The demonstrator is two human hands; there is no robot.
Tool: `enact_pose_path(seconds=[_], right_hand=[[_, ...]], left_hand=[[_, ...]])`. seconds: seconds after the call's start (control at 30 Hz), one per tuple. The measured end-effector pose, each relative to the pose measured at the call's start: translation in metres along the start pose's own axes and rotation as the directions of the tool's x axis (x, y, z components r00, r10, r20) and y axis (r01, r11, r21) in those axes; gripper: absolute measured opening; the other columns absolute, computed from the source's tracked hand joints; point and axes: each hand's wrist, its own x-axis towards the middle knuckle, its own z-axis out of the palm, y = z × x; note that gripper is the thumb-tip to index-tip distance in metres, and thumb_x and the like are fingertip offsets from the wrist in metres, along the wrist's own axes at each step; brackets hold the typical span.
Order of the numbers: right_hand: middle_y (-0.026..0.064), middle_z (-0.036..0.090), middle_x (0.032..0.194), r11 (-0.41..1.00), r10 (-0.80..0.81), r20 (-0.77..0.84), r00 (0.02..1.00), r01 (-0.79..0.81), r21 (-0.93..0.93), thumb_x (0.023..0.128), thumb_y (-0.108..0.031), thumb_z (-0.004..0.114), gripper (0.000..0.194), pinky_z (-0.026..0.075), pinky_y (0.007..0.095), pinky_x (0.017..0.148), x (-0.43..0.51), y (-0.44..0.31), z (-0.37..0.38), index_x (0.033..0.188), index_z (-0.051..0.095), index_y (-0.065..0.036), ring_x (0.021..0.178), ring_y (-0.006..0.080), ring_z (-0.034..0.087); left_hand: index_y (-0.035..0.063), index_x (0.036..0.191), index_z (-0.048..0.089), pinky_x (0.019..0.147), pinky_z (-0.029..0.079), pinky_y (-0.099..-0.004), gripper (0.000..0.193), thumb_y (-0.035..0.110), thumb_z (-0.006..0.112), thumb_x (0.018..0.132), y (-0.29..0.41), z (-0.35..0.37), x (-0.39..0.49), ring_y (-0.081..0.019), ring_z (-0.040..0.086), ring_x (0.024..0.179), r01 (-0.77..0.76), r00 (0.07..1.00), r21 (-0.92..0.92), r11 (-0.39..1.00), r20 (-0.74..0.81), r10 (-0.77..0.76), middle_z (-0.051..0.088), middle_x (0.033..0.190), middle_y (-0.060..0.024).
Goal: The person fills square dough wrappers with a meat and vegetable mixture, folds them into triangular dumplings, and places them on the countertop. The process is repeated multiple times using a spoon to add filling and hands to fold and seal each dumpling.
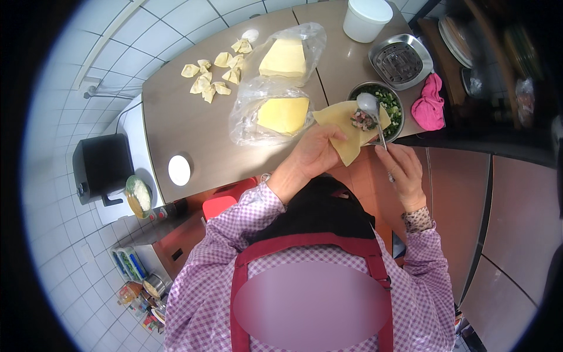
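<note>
In my left hand (pixel 320 149) lies a thin yellow dough wrapper (pixel 343 115), held out over the near-left rim of a metal bowl (pixel 401 118). A clump of pinkish filling with green bits (pixel 363 120) rests on the wrapper. My right hand (pixel 402 171) grips a metal spoon (pixel 369 104) by its handle, with the spoon's bowl at the far side of the filling. Chopped greens (pixel 389 103) show inside the metal bowl, partly hidden by wrapper and spoon. Left of my hands, two stacks of wrappers, a nearer one (pixel 283 115) and a farther one (pixel 283 59), sit on clear plastic bags.
Several folded dumplings (pixel 206 83) lie at the back left of the table (pixel 211 141). A white lidded tub (pixel 367 20), a metal tray (pixel 401 61) and a pink cloth (pixel 429 103) line the right side. A white round object (pixel 179 170) is near the left edge.
</note>
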Motion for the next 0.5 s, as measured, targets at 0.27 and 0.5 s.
enact_pose_path(seconds=[0.27,0.5], right_hand=[[0.0132,0.069,0.117,0.999,0.003,-0.084,0.996,-0.007,-0.051,0.07,0.007,0.07,0.055,0.058,0.0401,0.085,0.015,0.003,-0.012,0.124,0.074,-0.003,0.101,0.032,0.067],[0.0162,0.072,0.104,0.852,0.426,-0.291,0.857,-0.271,0.448,0.095,0.006,0.062,0.024,0.055,0.034,0.079,0.027,-0.028,-0.024,0.116,0.072,0.005,0.09,0.0246,0.066]], left_hand=[[-0.0065,0.15,0.038,0.117,0.044,-0.0476,0.064,-0.01,0.046,0.087,-0.001,-0.004,-0.002,-0.041,0.048,0.142,0.011,1.0,0.027,1.0,0.015,-0.011,0.047,0.152,-0.0235],[-0.0062,0.151,0.036,0.116,0.045,-0.0473,0.065,-0.01,0.047,0.087,0.004,-0.011,-0.003,-0.04,0.047,0.143,-0.074,0.997,0.011,0.997,-0.025,0.074,0.045,0.154,-0.0229]])
